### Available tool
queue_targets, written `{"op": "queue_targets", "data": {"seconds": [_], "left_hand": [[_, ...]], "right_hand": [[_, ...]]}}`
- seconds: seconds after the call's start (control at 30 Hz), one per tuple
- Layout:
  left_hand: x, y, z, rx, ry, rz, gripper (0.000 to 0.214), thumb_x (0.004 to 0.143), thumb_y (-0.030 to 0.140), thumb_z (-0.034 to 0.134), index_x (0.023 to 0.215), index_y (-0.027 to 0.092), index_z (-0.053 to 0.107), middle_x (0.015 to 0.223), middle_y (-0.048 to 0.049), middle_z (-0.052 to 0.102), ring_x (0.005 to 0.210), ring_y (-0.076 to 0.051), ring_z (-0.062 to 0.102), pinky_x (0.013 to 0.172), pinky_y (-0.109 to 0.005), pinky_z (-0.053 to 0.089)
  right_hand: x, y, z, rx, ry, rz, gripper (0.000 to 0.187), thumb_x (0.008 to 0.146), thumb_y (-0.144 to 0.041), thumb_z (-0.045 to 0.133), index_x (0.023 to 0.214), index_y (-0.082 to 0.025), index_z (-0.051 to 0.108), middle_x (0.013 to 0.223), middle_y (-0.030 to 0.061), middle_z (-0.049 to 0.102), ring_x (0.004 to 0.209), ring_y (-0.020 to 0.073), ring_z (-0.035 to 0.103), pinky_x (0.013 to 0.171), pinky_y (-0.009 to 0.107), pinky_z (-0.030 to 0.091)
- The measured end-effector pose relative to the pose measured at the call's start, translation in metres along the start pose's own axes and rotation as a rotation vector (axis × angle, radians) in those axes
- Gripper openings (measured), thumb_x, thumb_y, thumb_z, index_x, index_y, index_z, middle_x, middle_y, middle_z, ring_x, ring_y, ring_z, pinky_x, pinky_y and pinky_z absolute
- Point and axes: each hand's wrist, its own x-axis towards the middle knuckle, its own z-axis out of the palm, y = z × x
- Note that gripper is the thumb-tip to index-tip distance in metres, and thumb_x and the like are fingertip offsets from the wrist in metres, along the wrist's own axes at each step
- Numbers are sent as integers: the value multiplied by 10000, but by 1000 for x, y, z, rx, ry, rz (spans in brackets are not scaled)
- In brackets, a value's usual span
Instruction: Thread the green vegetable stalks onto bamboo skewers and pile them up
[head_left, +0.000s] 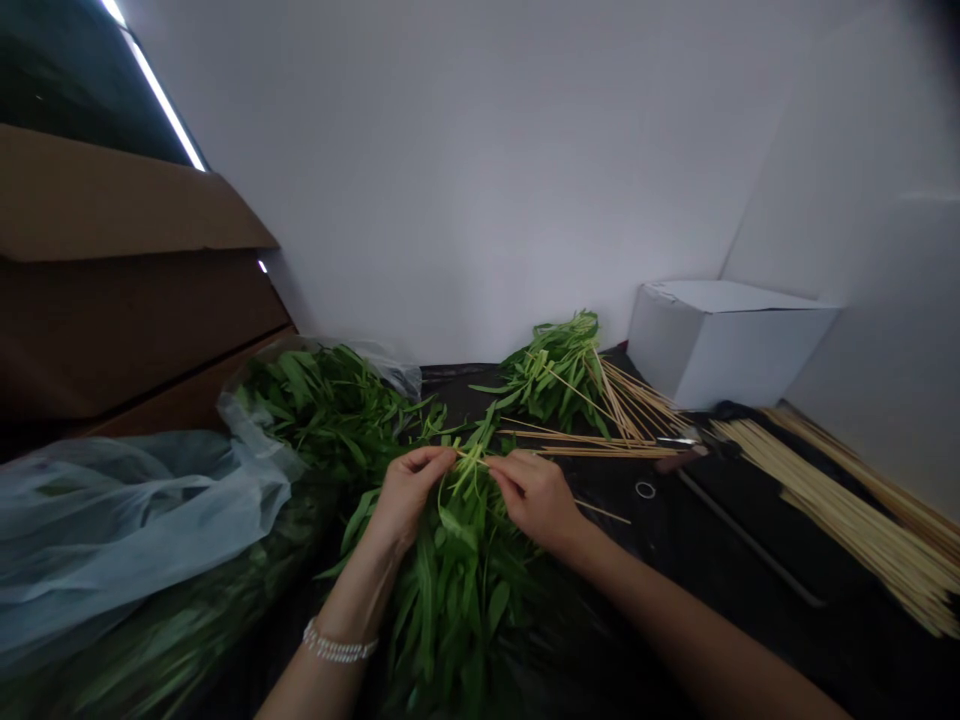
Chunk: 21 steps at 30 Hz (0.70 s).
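A bunch of long-leaved greens (459,545) hangs between my hands, its pale cut stems gathered at the top. Across the stems runs a thin wooden skewer (481,461), only short bits of it showing. My left hand (415,485) pinches at the left of the stems, thumb and forefinger closed on the skewer. From the right, my right hand (538,495) pinches the skewer close to the stems. Its far end is hidden by the fingers. Beyond the hands lies a pile of skewered greens (559,370), with bare stick ends (637,395) pointing right.
Loose greens (322,400) fill a clear plastic bag (150,500) at left, beside a cardboard box (135,330). At right are a white box (731,340), a bundle of skewers (840,520), a ring (645,490), a dark flat tablet-like thing (757,530) and a metal tool (686,445).
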Motion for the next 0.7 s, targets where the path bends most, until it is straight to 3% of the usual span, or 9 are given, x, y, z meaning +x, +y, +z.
{"op": "queue_targets", "data": {"seconds": [0.17, 0.3, 0.43, 0.57, 0.7], "left_hand": [[-1, -4, 2, 81, -83, 53, 229, 594, 341, 823, 691, 152, 739, 658, -10, 692, 587, -115, 578, 615, -222, 454], [-1, -3, 2, 128, -131, 153, 235, 626, 350, 806, 769, 173, 747, 826, -31, 729, 743, -152, 622, 750, -258, 474], [-1, -2, 3, 179, -122, 209, 224, 614, 342, 813, 741, 172, 743, 840, -37, 729, 793, -172, 625, 797, -275, 468], [-1, 1, 1, 128, -54, 192, 226, 630, 362, 806, 735, 176, 734, 794, -16, 725, 723, -142, 617, 743, -246, 463], [-1, 1, 0, 102, -94, 102, 269, 589, 380, 830, 733, 170, 744, 746, -21, 725, 663, -141, 618, 704, -252, 472]], "right_hand": [[0, 1, 2, 10, 13, -28, 237, 922, -184, 462, 1023, -180, 676, 831, 59, 675, 770, 168, 617, 728, 281, 481], [1, 0, 4, 22, 33, -36, 225, 921, -183, 473, 1036, -189, 666, 851, 53, 675, 784, 164, 620, 736, 276, 483], [1, 0, 2, -13, -3, -54, 224, 926, -195, 479, 1068, -196, 653, 895, 56, 687, 822, 167, 628, 762, 275, 480], [3, 3, -4, -79, -42, -52, 230, 940, -217, 469, 1079, -199, 651, 901, 54, 693, 823, 166, 632, 758, 271, 470], [3, 0, -7, -114, -64, -62, 239, 950, -212, 444, 1045, -196, 663, 850, 51, 687, 787, 159, 627, 730, 261, 457]]}}
